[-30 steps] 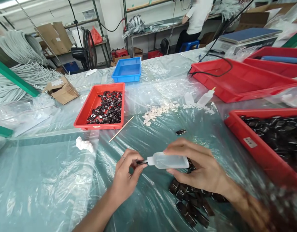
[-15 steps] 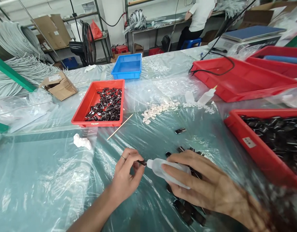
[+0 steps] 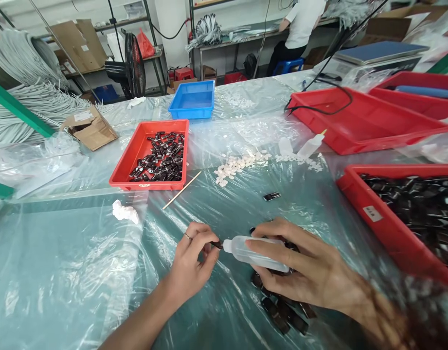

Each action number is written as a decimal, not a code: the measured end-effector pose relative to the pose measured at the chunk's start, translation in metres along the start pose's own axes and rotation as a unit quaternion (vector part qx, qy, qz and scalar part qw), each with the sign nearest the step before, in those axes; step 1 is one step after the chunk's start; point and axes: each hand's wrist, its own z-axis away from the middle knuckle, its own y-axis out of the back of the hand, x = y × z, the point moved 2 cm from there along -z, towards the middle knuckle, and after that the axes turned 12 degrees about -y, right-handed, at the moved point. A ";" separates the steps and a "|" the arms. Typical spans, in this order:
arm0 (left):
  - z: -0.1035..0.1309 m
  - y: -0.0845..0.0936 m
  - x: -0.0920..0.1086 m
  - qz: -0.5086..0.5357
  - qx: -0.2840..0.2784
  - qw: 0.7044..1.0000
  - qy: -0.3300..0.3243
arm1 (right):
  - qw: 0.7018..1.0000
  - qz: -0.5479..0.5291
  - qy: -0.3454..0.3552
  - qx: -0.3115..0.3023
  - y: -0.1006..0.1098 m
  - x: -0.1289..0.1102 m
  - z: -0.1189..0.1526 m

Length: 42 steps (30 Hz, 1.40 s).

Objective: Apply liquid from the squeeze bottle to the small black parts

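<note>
Between thumb and fingers, my left hand (image 3: 194, 260) pinches a small black plastic piece (image 3: 217, 244). My right hand (image 3: 304, 267) is wrapped round a translucent squeeze bottle (image 3: 258, 253), which lies nearly level with its nozzle end pointing left. The bottle's tip meets the black piece or stops just short of it; I cannot tell which. Under and beside my right hand lie several loose black pieces (image 3: 282, 313), partly hidden by it. A single black piece (image 3: 271, 196) rests farther forward on the plastic-covered table.
An orange-red tray (image 3: 116, 167) of black pieces stands ahead, with a blue tray (image 3: 191, 114) behind it. Small white pieces (image 3: 233, 167), a wooden stick (image 3: 182, 190) and a crumpled tissue (image 3: 124, 212) lie nearby. At right are a full red tray (image 3: 355, 194) and another bottle (image 3: 311, 145).
The bottle in my right hand has tipped slightly closer to level, and my right hand has shifted a little. My left hand keeps its pinch on the black piece.
</note>
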 end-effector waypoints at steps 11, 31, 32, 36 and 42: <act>0.000 -0.001 -0.001 -0.019 -0.019 1.000 0.002 | 0.999 0.030 0.027 0.035 -0.002 0.003 0.001; -0.002 0.002 -0.002 -0.024 -0.028 0.999 0.011 | 0.997 0.063 0.037 0.039 -0.002 0.002 -0.001; -0.002 0.002 -0.002 -0.022 -0.027 0.999 0.007 | 0.999 0.035 0.020 0.036 -0.001 0.004 -0.002; -0.002 0.001 -0.001 -0.011 -0.014 1.000 -0.001 | 0.982 -0.141 -0.128 0.012 0.000 0.023 -0.005; 0.005 -0.001 -0.008 0.010 -0.009 0.999 0.031 | 0.851 -0.399 -0.342 0.012 -0.020 0.061 -0.010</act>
